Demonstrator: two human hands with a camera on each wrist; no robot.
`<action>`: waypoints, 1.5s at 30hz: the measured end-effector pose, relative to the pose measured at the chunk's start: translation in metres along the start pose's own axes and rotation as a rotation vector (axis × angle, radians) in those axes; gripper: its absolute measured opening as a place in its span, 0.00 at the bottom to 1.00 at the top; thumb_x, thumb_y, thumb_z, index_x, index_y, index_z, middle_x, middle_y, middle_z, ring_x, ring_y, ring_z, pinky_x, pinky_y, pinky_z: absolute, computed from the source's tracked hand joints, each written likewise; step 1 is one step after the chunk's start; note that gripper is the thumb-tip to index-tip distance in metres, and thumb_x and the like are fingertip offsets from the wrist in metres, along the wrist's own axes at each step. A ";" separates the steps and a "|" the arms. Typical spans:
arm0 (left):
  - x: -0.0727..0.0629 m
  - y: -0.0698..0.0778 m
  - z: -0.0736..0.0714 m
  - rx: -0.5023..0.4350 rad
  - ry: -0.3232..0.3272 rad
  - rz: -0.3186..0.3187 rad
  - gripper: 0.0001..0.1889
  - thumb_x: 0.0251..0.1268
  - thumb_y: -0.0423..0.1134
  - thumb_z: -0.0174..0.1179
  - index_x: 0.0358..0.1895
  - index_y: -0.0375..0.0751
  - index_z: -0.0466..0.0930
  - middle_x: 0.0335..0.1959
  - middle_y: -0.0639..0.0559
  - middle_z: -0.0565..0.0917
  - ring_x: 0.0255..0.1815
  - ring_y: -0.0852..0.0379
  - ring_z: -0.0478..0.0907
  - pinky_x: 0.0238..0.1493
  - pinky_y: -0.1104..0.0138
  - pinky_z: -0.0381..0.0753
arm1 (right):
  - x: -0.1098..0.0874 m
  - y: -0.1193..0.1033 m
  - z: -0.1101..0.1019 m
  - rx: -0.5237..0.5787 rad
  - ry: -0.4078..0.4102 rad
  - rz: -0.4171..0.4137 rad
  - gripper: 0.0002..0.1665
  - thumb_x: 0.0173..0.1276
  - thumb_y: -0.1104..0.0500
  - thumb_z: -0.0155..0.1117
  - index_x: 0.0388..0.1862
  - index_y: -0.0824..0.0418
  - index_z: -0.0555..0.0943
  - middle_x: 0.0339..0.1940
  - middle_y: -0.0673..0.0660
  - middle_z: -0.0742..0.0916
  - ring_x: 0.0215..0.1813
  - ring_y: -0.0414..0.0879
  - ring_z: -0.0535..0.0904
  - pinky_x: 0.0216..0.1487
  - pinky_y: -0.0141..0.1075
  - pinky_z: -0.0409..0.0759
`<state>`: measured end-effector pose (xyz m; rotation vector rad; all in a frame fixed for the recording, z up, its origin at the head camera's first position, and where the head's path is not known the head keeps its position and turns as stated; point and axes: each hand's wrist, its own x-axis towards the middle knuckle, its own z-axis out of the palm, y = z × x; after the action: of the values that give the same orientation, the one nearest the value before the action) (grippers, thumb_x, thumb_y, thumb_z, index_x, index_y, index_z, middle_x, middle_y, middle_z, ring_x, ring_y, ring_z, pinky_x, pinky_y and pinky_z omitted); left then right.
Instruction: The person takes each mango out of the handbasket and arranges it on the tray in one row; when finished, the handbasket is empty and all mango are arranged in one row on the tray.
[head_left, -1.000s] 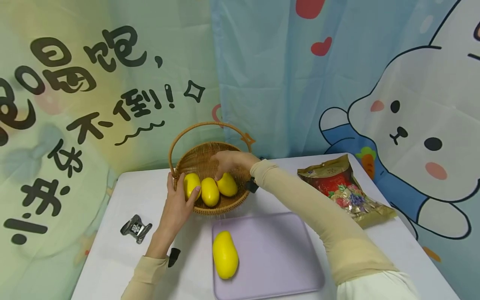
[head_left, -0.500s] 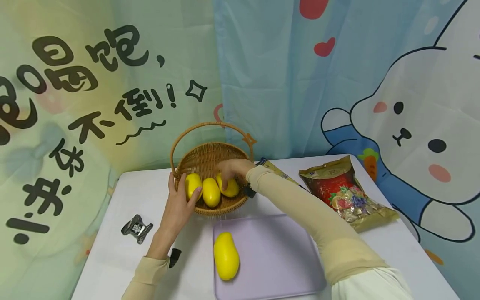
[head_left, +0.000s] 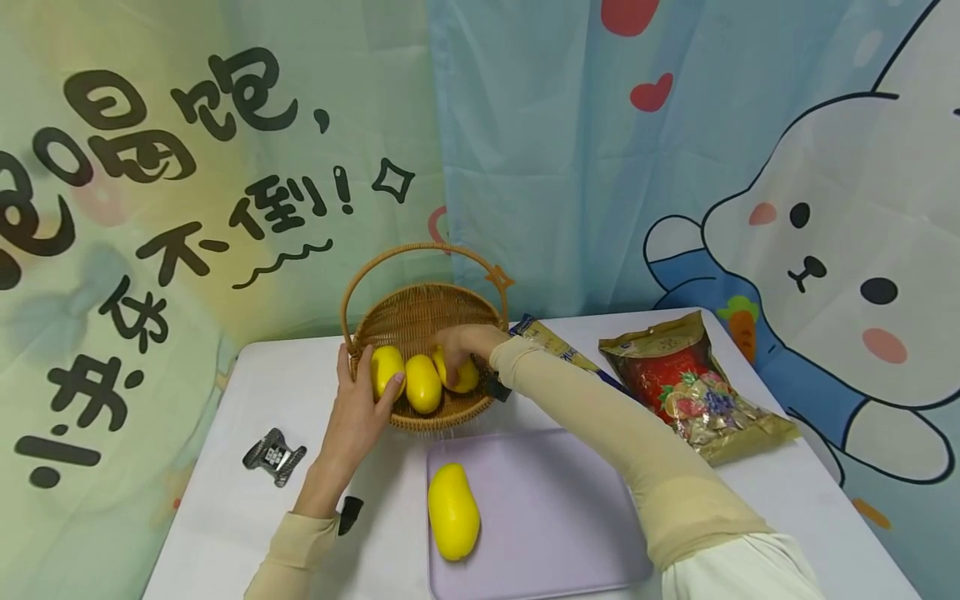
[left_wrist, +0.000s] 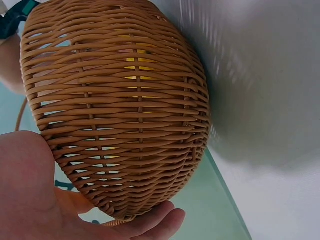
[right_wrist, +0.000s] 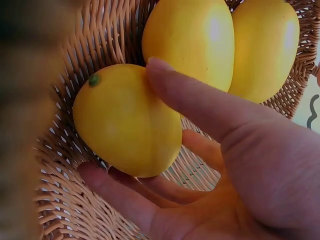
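A wicker basket (head_left: 401, 321) with a hooped handle stands at the back of the table, tilted toward me. Inside lie three yellow mangoes: a left mango (head_left: 385, 367), a middle mango (head_left: 423, 385) and a right mango (right_wrist: 125, 120). My left hand (head_left: 358, 417) grips the basket's left side, thumb over the rim and fingers along the outside weave. Reaching in from the right, my right hand (head_left: 468, 343) holds the right mango. In the right wrist view its thumb lies over the top and the other fingers curve underneath. Another mango (head_left: 453, 512) rests on the lilac tray (head_left: 558, 508).
A red and gold bag (head_left: 693, 387) lies on the table's right side. Beside it, partly behind my right forearm, is a long blue and gold packet (head_left: 562, 346). A small black wrapped item (head_left: 273, 458) sits at the left. A printed curtain (head_left: 517, 167) hangs behind the table.
My right hand has lowered into the basket and closed round the right mango. As the right forearm shifted, the long packet came into view. The left hand stays on the basket.
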<state>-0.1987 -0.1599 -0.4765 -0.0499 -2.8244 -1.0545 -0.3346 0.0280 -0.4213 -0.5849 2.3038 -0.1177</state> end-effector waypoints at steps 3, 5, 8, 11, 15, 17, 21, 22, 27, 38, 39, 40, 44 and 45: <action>0.000 0.000 0.001 -0.001 0.000 0.004 0.43 0.76 0.62 0.50 0.82 0.39 0.51 0.83 0.33 0.33 0.67 0.25 0.72 0.62 0.40 0.76 | 0.000 0.000 0.002 0.009 0.005 -0.001 0.54 0.63 0.57 0.76 0.83 0.50 0.58 0.83 0.56 0.62 0.82 0.55 0.59 0.73 0.52 0.71; 0.000 0.000 0.001 -0.002 -0.001 0.005 0.43 0.76 0.62 0.50 0.82 0.39 0.51 0.83 0.32 0.33 0.66 0.25 0.72 0.61 0.40 0.77 | 0.000 0.000 0.003 0.015 0.012 0.010 0.53 0.63 0.57 0.76 0.82 0.50 0.59 0.83 0.55 0.63 0.81 0.54 0.60 0.72 0.51 0.72; 0.000 0.000 0.002 0.000 -0.001 0.005 0.42 0.76 0.62 0.50 0.82 0.39 0.51 0.83 0.33 0.34 0.65 0.25 0.73 0.61 0.40 0.77 | -0.004 0.001 0.002 0.026 0.019 0.010 0.53 0.63 0.57 0.76 0.82 0.49 0.59 0.83 0.55 0.63 0.81 0.55 0.60 0.75 0.52 0.68; 0.000 0.001 0.001 -0.001 -0.001 0.005 0.42 0.76 0.62 0.50 0.82 0.39 0.51 0.83 0.33 0.33 0.67 0.25 0.71 0.63 0.40 0.76 | -0.009 0.003 -0.001 0.029 0.044 0.005 0.52 0.62 0.55 0.76 0.82 0.49 0.61 0.82 0.54 0.65 0.80 0.53 0.61 0.75 0.52 0.67; 0.000 0.002 0.001 -0.001 -0.001 0.005 0.42 0.76 0.62 0.50 0.82 0.39 0.50 0.83 0.33 0.33 0.69 0.25 0.69 0.64 0.40 0.75 | -0.016 0.006 -0.005 0.036 0.103 -0.026 0.50 0.63 0.54 0.76 0.81 0.51 0.62 0.79 0.54 0.69 0.75 0.51 0.67 0.72 0.50 0.70; 0.000 0.002 0.000 0.003 0.000 0.006 0.42 0.77 0.62 0.50 0.82 0.39 0.50 0.83 0.32 0.33 0.68 0.25 0.70 0.62 0.40 0.76 | -0.019 0.008 -0.008 0.051 0.136 -0.037 0.50 0.63 0.54 0.75 0.81 0.52 0.61 0.77 0.54 0.71 0.72 0.50 0.69 0.69 0.47 0.73; -0.001 0.001 0.000 0.005 0.001 0.005 0.42 0.76 0.62 0.50 0.82 0.39 0.50 0.83 0.32 0.34 0.66 0.25 0.72 0.60 0.40 0.78 | -0.025 0.011 -0.016 0.087 0.186 -0.060 0.51 0.65 0.53 0.74 0.82 0.55 0.58 0.76 0.56 0.71 0.70 0.50 0.71 0.63 0.44 0.78; -0.001 0.001 0.000 0.006 0.001 0.005 0.42 0.76 0.62 0.50 0.82 0.39 0.50 0.83 0.32 0.33 0.66 0.25 0.72 0.60 0.40 0.78 | -0.027 0.012 -0.018 0.086 0.199 -0.071 0.51 0.65 0.52 0.74 0.82 0.55 0.58 0.76 0.56 0.71 0.69 0.51 0.71 0.62 0.43 0.78; 0.000 0.001 0.000 0.005 -0.006 0.007 0.42 0.77 0.63 0.48 0.82 0.39 0.50 0.83 0.32 0.32 0.68 0.24 0.70 0.62 0.40 0.76 | -0.039 0.012 -0.024 0.085 0.246 -0.111 0.50 0.66 0.51 0.74 0.81 0.56 0.59 0.76 0.60 0.71 0.66 0.54 0.74 0.58 0.45 0.81; 0.000 0.000 0.000 0.006 -0.013 -0.001 0.42 0.77 0.63 0.47 0.82 0.40 0.48 0.83 0.33 0.31 0.69 0.24 0.68 0.63 0.39 0.74 | -0.085 0.006 -0.025 0.104 0.370 -0.154 0.51 0.65 0.50 0.75 0.81 0.55 0.59 0.73 0.61 0.74 0.71 0.56 0.70 0.64 0.47 0.76; 0.000 0.000 0.000 0.006 -0.016 -0.002 0.43 0.77 0.63 0.47 0.82 0.40 0.48 0.83 0.33 0.31 0.69 0.24 0.68 0.64 0.39 0.74 | -0.091 0.006 -0.024 0.110 0.387 -0.161 0.51 0.65 0.50 0.75 0.81 0.54 0.59 0.72 0.61 0.75 0.71 0.56 0.70 0.62 0.47 0.77; 0.000 0.000 0.000 0.006 -0.017 -0.003 0.42 0.77 0.63 0.47 0.82 0.40 0.48 0.83 0.33 0.31 0.69 0.24 0.68 0.63 0.39 0.75 | -0.097 0.007 -0.022 0.121 0.406 -0.170 0.51 0.65 0.50 0.75 0.81 0.55 0.59 0.71 0.62 0.75 0.70 0.57 0.70 0.60 0.47 0.78; 0.000 0.000 0.001 0.007 -0.016 -0.002 0.42 0.77 0.63 0.47 0.82 0.40 0.48 0.83 0.32 0.32 0.68 0.24 0.70 0.62 0.39 0.76 | -0.118 0.014 -0.009 0.161 0.470 -0.200 0.50 0.65 0.50 0.75 0.80 0.54 0.61 0.68 0.63 0.75 0.65 0.57 0.71 0.53 0.45 0.81; 0.000 0.000 0.001 0.006 -0.015 -0.001 0.42 0.77 0.62 0.47 0.82 0.39 0.48 0.83 0.32 0.33 0.67 0.24 0.70 0.61 0.39 0.76 | -0.123 0.016 -0.004 0.173 0.477 -0.202 0.49 0.65 0.50 0.75 0.80 0.54 0.61 0.69 0.64 0.75 0.65 0.57 0.71 0.51 0.45 0.81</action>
<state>-0.1987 -0.1590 -0.4768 -0.0556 -2.8417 -1.0499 -0.2671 0.0967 -0.3426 -0.7616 2.6447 -0.6048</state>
